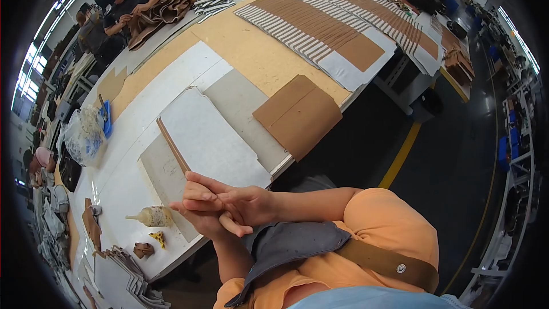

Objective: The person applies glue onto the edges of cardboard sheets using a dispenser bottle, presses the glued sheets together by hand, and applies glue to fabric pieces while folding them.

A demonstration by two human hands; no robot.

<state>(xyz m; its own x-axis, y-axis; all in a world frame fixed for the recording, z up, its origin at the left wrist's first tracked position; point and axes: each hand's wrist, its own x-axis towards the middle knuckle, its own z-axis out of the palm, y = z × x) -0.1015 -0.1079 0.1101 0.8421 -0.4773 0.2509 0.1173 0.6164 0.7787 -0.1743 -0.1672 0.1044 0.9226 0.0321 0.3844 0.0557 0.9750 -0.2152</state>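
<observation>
My left hand [205,222] and my right hand [246,199] meet over the table's near edge. The right fingers curl in against the left ones; anything between them is hidden. On my left hand, a finger and the thumb stick out to the sides. A narrow brown strip [171,144] lies along the white sheet [206,129], its near end at my fingertips. I cannot tell whether it is touched. Left of my hands, a glue bottle [153,216] with a pointed nozzle lies beside a small yellow piece [158,239] and a small brown lump [143,249].
A brown folded panel [298,115] overhangs the table edge. Rows of brown and white strips [311,28] cover the far right. A clear plastic bag [84,136] and a blue tray [106,115] are at left. A co-worker [128,0] handles brown material [163,16] at the far side.
</observation>
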